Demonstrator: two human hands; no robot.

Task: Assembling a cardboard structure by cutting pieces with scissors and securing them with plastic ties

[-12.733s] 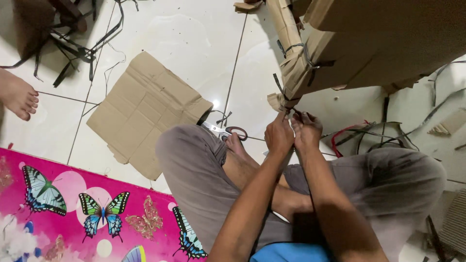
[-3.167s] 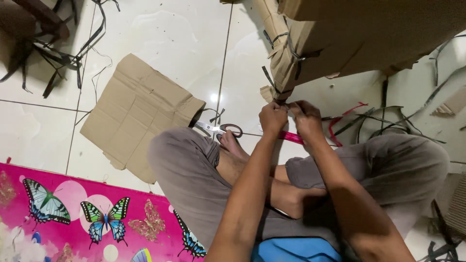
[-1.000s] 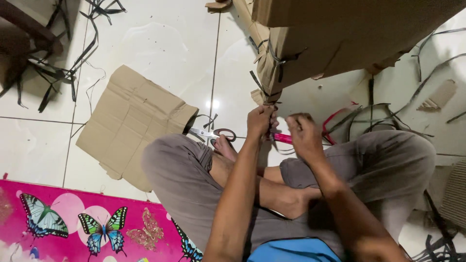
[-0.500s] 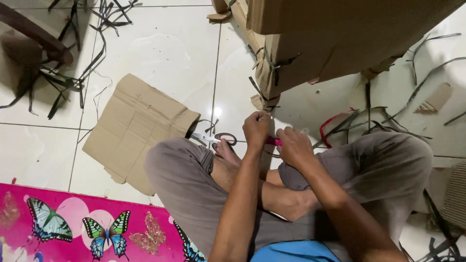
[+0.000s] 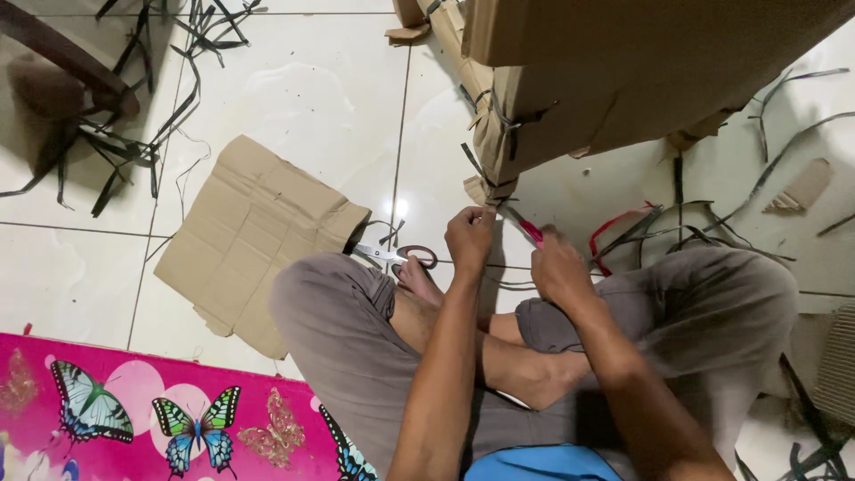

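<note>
Strapping of dark plastic band (image 5: 495,198) hangs off the lower corner of the big brown cardboard bundle (image 5: 623,80), and the left hand (image 5: 469,239) is closed on its loose end just under that corner, fingers curled tight. The right hand (image 5: 558,267) sits beside it, slightly nearer the body, closed around a small red-handled tool (image 5: 531,232) whose long axis slants up and leftward toward the band; its tip is hidden. Both hands are close together above the crossed legs in grey trousers (image 5: 356,347). Left of the left hand, red-handled scissors (image 5: 401,256) lie on the white tiled floor (image 5: 294,98), against the edge of a flattened cardboard sheet (image 5: 249,240).
</note>
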